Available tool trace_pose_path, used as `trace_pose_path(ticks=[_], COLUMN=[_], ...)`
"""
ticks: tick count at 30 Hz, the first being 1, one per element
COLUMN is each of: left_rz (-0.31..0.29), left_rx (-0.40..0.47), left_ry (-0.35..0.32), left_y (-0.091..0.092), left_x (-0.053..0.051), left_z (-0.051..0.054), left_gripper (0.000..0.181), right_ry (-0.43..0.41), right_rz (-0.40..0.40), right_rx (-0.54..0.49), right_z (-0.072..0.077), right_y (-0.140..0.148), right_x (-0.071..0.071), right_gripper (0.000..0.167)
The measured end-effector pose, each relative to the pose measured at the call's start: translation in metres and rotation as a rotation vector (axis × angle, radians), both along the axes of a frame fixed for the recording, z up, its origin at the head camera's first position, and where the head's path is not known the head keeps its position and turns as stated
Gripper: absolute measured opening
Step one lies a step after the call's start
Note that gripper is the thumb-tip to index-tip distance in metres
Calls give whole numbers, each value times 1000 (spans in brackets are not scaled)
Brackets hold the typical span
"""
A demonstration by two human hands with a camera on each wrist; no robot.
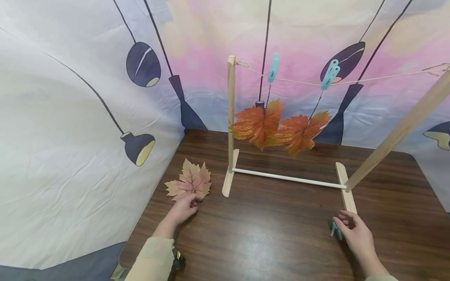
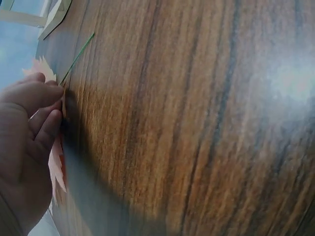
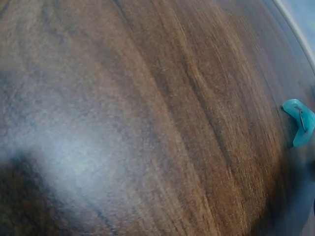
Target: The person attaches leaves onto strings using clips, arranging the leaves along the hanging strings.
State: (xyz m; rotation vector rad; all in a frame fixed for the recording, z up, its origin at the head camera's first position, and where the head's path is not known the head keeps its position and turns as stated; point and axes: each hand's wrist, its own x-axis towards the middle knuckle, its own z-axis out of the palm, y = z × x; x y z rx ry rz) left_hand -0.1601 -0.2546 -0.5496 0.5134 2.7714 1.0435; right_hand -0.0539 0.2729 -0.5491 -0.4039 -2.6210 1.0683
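A pale pink-and-cream leaf (image 1: 191,180) lies at the table's left. My left hand (image 1: 183,210) pinches it near its stem; the left wrist view shows the thumb and a finger of that hand (image 2: 29,118) together at the green stem (image 2: 78,57), with the leaf (image 2: 56,164) partly behind them. At the right, a teal clothespin (image 1: 336,231) rests on the table beside the thumb of my right hand (image 1: 356,236), whose fingers are loosely bent. Whether the thumb touches it, I cannot tell. The right wrist view has the clothespin (image 3: 301,123) at its right edge, no fingers visible.
A wooden frame (image 1: 231,113) with a white lower bar (image 1: 288,178) stands on the brown table (image 1: 260,234). From its string (image 1: 295,81), two teal clothespins (image 1: 274,68) hold orange leaves (image 1: 258,124). A patterned cloth (image 1: 70,156) surrounds the table's back and left side.
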Motion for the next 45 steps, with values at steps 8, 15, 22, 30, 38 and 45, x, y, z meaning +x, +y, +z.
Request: trace_pose_path(ticks=[8, 15, 22, 30, 38, 45], left_rz=[-2, 19, 49, 29, 37, 63], left_rx=[-95, -115, -131, -135, -107, -87], left_ry=[124, 185, 219, 276, 244, 319], left_y=[3, 6, 8, 10, 13, 16], left_x=[1, 0, -1, -2, -1, -2], left_z=[0, 0, -1, 1, 8, 8], left_gripper=[23, 24, 24, 20, 13, 13], right_ry=[-2, -18, -28, -9, 21, 20], right_rz=[9, 30, 85, 115, 139, 179], right_rx=[-11, 11, 115, 174, 209, 226], right_z=[-2, -3, -8, -17, -23, -25], right_y=[0, 2, 4, 3, 3, 0], right_x=[1, 3, 8, 19, 25, 28], right_gripper=[37, 38, 39, 41, 48, 56])
